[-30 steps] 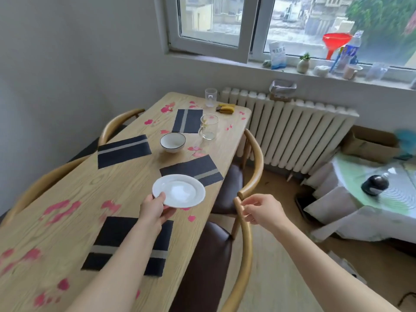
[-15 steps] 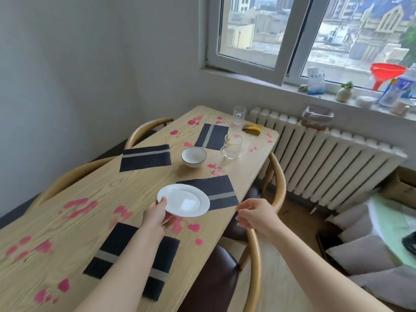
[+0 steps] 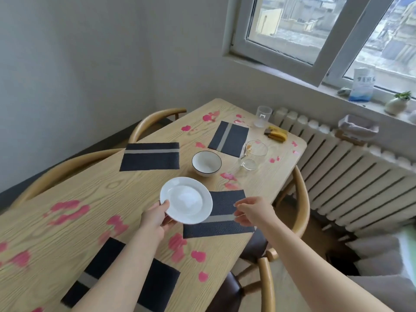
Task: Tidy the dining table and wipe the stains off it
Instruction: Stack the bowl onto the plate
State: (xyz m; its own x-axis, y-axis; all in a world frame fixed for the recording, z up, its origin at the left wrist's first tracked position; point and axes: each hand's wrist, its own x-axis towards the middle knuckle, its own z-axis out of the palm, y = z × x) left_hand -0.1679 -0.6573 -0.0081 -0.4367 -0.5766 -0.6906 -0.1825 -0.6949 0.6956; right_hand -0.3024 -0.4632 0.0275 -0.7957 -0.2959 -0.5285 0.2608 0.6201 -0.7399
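My left hand [image 3: 155, 218] grips the near rim of a white plate [image 3: 186, 200], held above the wooden table [image 3: 94, 199]. My right hand [image 3: 253, 211] hovers with fingers apart over a dark placemat [image 3: 221, 218] just right of the plate, holding nothing. Beyond the plate stand a white bowl [image 3: 206, 163] and a glass mug [image 3: 253, 155]. A small clear cup [image 3: 262, 116] and a yellow object [image 3: 276, 134] sit at the far end. Pink stains [image 3: 67, 211] are scattered over the tabletop.
Three more dark placemats lie on the table: one at far left [image 3: 150, 156], one at the far end [image 3: 229, 138], one under my left forearm [image 3: 157, 287]. Wooden chairs [image 3: 301, 199] stand on both sides. A white radiator [image 3: 351, 176] runs under the window sill.
The view has turned left and come closer to the table. My right hand left the chair back and moved over the placemat beside the plate. My left hand still holds the plate.
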